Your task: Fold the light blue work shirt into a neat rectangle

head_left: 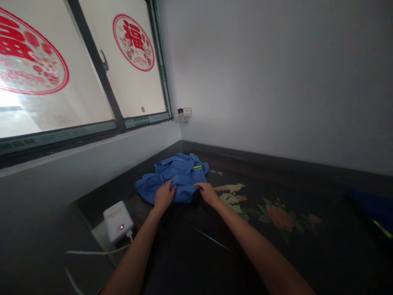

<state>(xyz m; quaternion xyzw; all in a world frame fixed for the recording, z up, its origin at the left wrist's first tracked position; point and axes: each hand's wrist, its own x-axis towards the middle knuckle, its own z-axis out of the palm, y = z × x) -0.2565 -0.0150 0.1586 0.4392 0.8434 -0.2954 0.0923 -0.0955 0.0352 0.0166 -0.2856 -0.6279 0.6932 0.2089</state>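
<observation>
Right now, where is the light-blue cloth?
The head view shows the cloth just left of centre on the dark surface, left hand on it, right hand at its near right edge.

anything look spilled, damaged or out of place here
Nothing looks spilled or damaged. The blue garment looks untidy, though: bunched in uneven folds on the dark tabletop, touched by the left hand and right hand.

One camera, head-worn, looks forward and down over the dark surface (196, 262). It sees the left hand (165, 195) and right hand (208, 193) close by, just below mid-frame, with the window (135, 92) upper left and the wall (276, 78) beyond, upper right.
</observation>
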